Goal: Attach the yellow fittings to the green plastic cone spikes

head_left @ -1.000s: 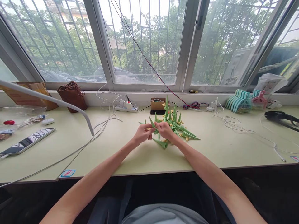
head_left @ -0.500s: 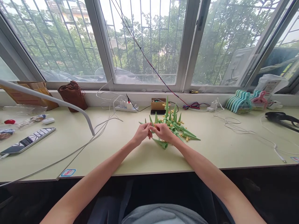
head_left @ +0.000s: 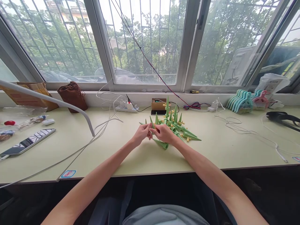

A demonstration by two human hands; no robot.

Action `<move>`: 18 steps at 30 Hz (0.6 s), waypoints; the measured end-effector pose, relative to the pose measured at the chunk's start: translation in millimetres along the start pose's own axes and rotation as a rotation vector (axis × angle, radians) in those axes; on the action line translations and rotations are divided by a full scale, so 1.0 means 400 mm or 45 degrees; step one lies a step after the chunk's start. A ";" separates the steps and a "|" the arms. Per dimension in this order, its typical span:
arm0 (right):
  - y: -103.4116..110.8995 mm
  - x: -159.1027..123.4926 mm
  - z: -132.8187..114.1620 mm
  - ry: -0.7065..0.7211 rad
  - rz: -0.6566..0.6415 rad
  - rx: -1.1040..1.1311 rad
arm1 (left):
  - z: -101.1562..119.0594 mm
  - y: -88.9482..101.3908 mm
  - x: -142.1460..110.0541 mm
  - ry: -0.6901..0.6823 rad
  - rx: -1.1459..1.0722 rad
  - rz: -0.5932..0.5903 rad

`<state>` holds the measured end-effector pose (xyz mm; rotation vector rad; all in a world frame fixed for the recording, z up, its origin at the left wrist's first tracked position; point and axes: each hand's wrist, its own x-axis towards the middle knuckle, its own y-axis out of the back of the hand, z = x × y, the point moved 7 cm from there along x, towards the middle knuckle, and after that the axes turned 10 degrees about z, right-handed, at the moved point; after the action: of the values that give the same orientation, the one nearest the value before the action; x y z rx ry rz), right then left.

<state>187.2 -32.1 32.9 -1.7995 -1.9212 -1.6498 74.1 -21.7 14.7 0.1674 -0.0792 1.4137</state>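
Note:
My left hand [head_left: 141, 134] and my right hand [head_left: 164, 133] meet over the desk, their fingertips closed together. A small green plastic cone [head_left: 152, 125] shows between them, pinched by my left hand, with my right fingers at its side; their grip is partly hidden. Just below the hands, a loose green cone [head_left: 161, 144] lies on its side, its hollow end facing right. Behind and right of my right hand spreads a pile of green cones with small yellow connectors [head_left: 179, 126]. One tall green spike [head_left: 167, 107] stands upright there.
The pale desk [head_left: 105, 156] runs under a barred window. At the back are a cardboard box [head_left: 159, 103], a power strip [head_left: 127, 108] and a brown pouch [head_left: 72, 97]. White cables [head_left: 103, 126] and a phone [head_left: 28, 142] lie left; teal hangers [head_left: 239, 102] stand right.
The hands stay together in nearly the same place, with only a slight shift of the fingers around the cone. The pile has not visibly moved.

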 end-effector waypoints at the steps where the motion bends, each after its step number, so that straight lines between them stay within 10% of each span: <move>1: -0.001 0.000 -0.001 0.012 -0.008 -0.022 | 0.000 0.000 0.000 0.000 -0.001 -0.010; 18: -0.005 -0.003 -0.016 0.093 -0.111 -0.306 | -0.012 -0.001 0.003 0.049 -0.017 -0.102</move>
<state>182.4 -36.8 33.7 -1.7226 -1.8657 -2.0233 74.3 -19.8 10.2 0.1307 -0.0496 1.3357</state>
